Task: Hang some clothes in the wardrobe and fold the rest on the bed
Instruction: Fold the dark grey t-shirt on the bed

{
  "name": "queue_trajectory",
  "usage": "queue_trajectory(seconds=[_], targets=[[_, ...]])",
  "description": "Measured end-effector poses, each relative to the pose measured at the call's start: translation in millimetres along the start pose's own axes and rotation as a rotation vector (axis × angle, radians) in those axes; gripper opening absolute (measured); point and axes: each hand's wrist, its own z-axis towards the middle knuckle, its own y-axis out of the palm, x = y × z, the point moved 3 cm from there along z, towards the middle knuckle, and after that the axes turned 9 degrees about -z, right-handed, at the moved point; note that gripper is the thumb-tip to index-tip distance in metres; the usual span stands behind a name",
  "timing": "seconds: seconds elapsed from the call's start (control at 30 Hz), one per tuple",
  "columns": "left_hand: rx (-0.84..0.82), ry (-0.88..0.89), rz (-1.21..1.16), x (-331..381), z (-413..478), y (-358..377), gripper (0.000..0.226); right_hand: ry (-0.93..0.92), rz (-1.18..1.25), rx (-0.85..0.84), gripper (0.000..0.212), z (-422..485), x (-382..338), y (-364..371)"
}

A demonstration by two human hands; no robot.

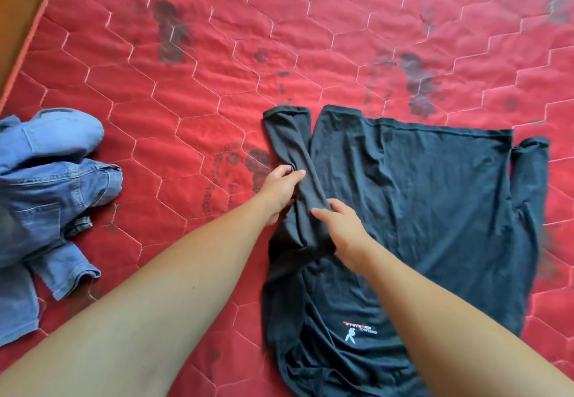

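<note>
A dark grey T-shirt [435, 204] lies spread on the red quilted mattress [217, 55], its left sleeve [290, 142] stretched away from me. My left hand [279, 191] grips that sleeve from the left, thumb on top of the fabric. On the sleeve's right side, near the shoulder, my right hand [344, 232] holds the same sleeve. A small printed logo [357, 330] shows on the shirt close to me.
Crumpled blue denim clothes [46, 198] lie on the mattress at the left. The mattress edge and a wooden surface [21, 2] run along the upper left corner. Dark stains mark the red cover.
</note>
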Motion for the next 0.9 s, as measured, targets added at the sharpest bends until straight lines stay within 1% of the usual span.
queue_trajectory(seconds=[0.07, 0.1, 0.13, 0.17, 0.23, 0.3, 0.33, 0.4, 0.47, 0.53, 0.57, 0.6, 0.67, 0.73, 0.8, 0.83, 0.9], targets=[[0.019, 0.083, 0.005, 5.3, -0.1, 9.8, 0.022, -0.021, 0.033, -0.107, 0.026, -2.1, 1.8, -6.5], [0.023, 0.130, 0.001, 12.3, -4.4, 16.7, 0.010, -0.027, 0.041, -0.126, 0.030, -4.6, 0.3, -9.3], [0.016, 0.170, -0.007, 19.5, -7.9, 24.7, 0.007, -0.029, 0.052, -0.131, 0.032, -7.7, -3.3, -12.3], [0.000, 0.204, -0.009, 27.3, -10.7, 34.4, 0.011, -0.028, 0.074, -0.117, 0.030, -9.9, -8.1, -17.1], [-0.054, 0.260, 0.007, 46.3, -16.9, 56.9, 0.023, -0.033, 0.155, -0.064, 0.019, -9.7, -21.1, -31.0], [-0.127, 0.284, 0.029, 67.7, -25.2, 80.7, 0.027, -0.047, 0.307, -0.008, 0.012, -6.0, -38.7, -50.3], [-0.165, 0.306, 0.042, 78.0, -30.2, 91.8, 0.025, -0.049, 0.386, 0.017, 0.017, -3.0, -49.1, -62.0], [-0.243, 0.354, 0.059, 91.2, -37.0, 110.3, 0.021, -0.044, 0.474, 0.085, 0.035, 7.1, -65.6, -87.2], [-0.298, 0.378, 0.076, 92.7, -37.6, 121.3, 0.026, -0.028, 0.451, 0.140, 0.052, 17.8, -74.0, -108.6], [-0.322, 0.381, 0.117, 87.3, -35.7, 126.4, 0.033, 0.022, 0.371, 0.145, 0.070, 27.3, -71.8, -119.6], [-0.320, 0.369, 0.142, 82.3, -33.3, 126.7, 0.034, 0.036, 0.328, 0.140, 0.071, 29.1, -69.3, -121.4], [-0.309, 0.349, 0.164, 76.9, -31.5, 126.0, 0.033, 0.036, 0.290, 0.122, 0.066, 29.6, -67.1, -121.3], [-0.230, 0.286, 0.150, 68.3, -29.2, 120.1, 0.028, 0.003, 0.218, 0.124, 0.048, 32.1, -64.0, -117.7], [-0.123, 0.184, 0.036, 62.3, -27.6, 110.8, 0.020, -0.055, 0.162, 0.151, 0.028, 32.5, -66.6, -109.1], [-0.052, 0.112, -0.118, 61.0, -25.7, 101.9, 0.015, -0.123, 0.227, 0.122, 0.009, 26.4, -76.3, -96.1], [-0.028, 0.116, -0.187, 62.7, -24.1, 98.5, 0.016, -0.141, 0.271, 0.110, 0.007, 23.8, -82.6, -91.4], [0.003, 0.192, -0.221, 70.8, -22.6, 95.1, 0.017, -0.138, 0.384, 0.089, 0.006, 14.8, -98.7, -87.7]])
